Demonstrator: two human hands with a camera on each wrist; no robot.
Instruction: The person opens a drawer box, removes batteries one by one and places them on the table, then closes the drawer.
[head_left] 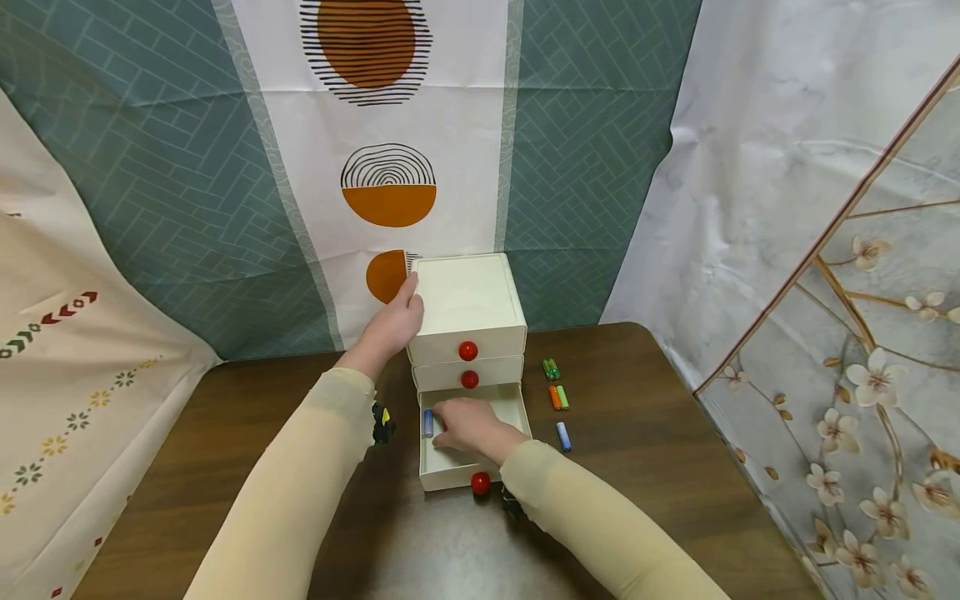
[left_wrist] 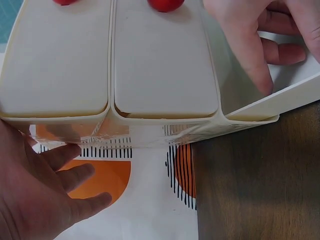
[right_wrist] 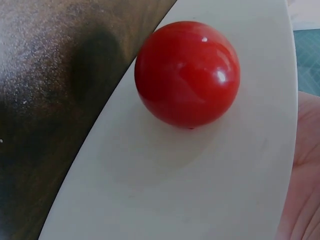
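A small white drawer cabinet [head_left: 468, 300] with round red knobs stands on the table. Its bottom drawer [head_left: 501, 400] is pulled out. My left hand [head_left: 393, 321] rests against the cabinet's left side near the top; in the left wrist view its fingers are spread along that wall. Inside the pulled-out drawer is my right hand [head_left: 472, 427], palm down, fingers loosely bent, nothing visible between them. Just left of its fingertips a blue battery [head_left: 428, 423] lies by the drawer's left wall. The drawer's red knob [right_wrist: 187, 75] fills much of the right wrist view, where the drawer front hides most of the hand.
On the table right of the cabinet lie a pair of green batteries [head_left: 551, 369], an orange battery [head_left: 555, 397] beside a light green battery [head_left: 562, 397], and a blue-white battery [head_left: 563, 436]. Patterned cloth [head_left: 600, 167] hangs behind the table.
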